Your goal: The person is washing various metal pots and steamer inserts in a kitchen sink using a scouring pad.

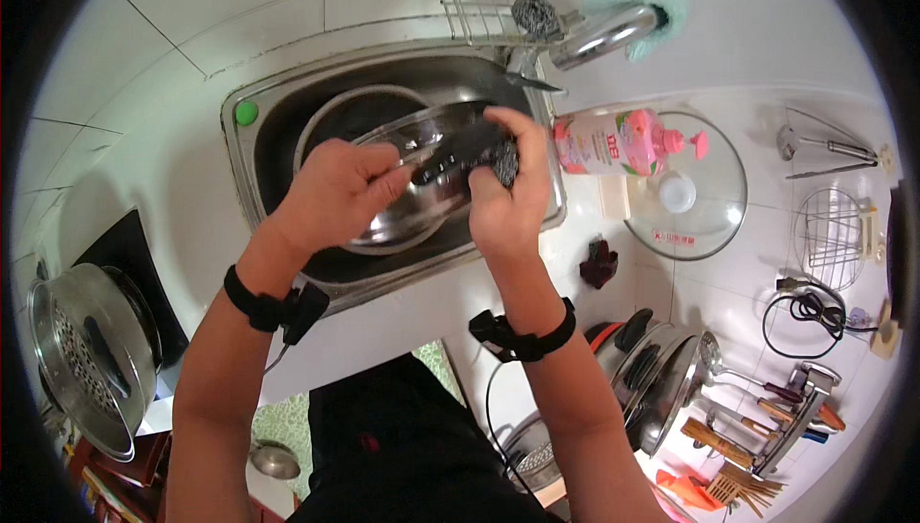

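Note:
Over the metal sink (287,102), my left hand (341,188) grips the handle end or edge of a shiny metal piece of cookware (402,217) with a black handle (449,156); its exact type cannot be told. My right hand (514,185) presses a steel wool scrubber (505,162) against the black handle, with the fingers curled round it. Below in the basin lies a large round pan or pot (316,117), partly hidden by the hands and the cookware. A black band with a small device sits on each wrist.
A wire rack (481,9) with another steel scrubber (534,14) stands behind the sink beside the faucet (607,37). At right are a pink soap bottle (611,142), a glass lid (708,214) and stacked lids (654,372). A steamer pot (93,357) stands at left.

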Motion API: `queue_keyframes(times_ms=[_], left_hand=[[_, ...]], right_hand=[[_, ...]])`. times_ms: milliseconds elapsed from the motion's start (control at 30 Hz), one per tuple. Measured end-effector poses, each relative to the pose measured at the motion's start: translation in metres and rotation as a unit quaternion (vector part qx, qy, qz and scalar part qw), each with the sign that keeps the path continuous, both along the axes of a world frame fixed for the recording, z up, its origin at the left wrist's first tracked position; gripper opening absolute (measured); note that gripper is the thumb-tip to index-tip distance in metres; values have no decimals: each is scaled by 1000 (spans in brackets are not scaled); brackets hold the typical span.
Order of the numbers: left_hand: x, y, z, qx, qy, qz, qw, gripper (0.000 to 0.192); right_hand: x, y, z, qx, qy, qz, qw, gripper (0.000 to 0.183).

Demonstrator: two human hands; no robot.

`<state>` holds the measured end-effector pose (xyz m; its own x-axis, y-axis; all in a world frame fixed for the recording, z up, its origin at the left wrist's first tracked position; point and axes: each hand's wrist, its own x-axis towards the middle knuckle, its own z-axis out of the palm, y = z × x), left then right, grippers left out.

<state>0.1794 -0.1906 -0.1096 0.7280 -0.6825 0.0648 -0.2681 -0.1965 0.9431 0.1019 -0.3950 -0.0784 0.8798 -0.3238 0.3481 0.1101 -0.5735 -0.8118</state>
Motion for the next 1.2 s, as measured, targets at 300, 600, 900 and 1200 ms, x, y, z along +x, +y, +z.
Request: queue_keyframes(times_ms=[300, 600, 900, 1200], left_hand=[[0, 0, 1, -14, 37, 10, 999, 28], [-3, -2, 1, -5, 50, 18, 999, 28], [-5, 4, -7, -39, 73, 10, 997, 29], [-9, -2, -2, -2, 63, 11, 998, 33]], right_hand=[[16, 11, 11, 262, 23, -109, 959, 48], [15, 17, 5, 168, 16, -61, 984, 52], [27, -15, 23, 185, 58, 138, 971, 43], [27, 16, 1, -13, -28, -121, 992, 51]])
